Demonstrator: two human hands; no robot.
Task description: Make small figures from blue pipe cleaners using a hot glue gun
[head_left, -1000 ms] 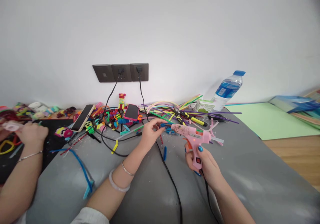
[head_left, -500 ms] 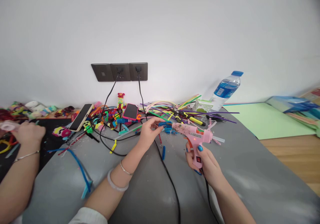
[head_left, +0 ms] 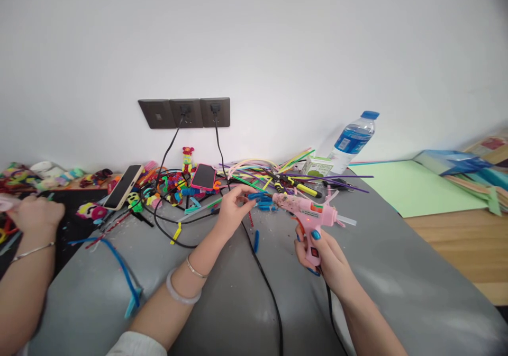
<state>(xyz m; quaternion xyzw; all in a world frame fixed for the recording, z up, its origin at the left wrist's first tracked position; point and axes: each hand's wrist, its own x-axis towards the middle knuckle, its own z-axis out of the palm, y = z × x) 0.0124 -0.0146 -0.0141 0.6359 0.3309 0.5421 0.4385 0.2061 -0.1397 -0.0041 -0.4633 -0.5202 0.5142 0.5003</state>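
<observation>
- The right hand [head_left: 323,255] wraps its fingers firmly round the handle of a pink plastic glue gun [head_left: 315,216], which is raised above the grey tabletop [head_left: 222,303] and points left.
- A translucent whitish glue stick [head_left: 347,220] juts from the gun's rear; a black cable [head_left: 330,303] hangs from its grip.
- The left hand [head_left: 232,210] brings thumb and forefinger nearly together, pinching a small blue fuzzy piece [head_left: 259,196] at the gun's nozzle; whether nozzle and piece touch, I cannot tell.
- Behind lie a loose bundle of multicoloured fuzzy stems [head_left: 254,166] and yellow-and-black-handled pliers [head_left: 307,189].
- At far left, a co-worker's hand [head_left: 39,216] is partly cut off by the picture edge.
</observation>
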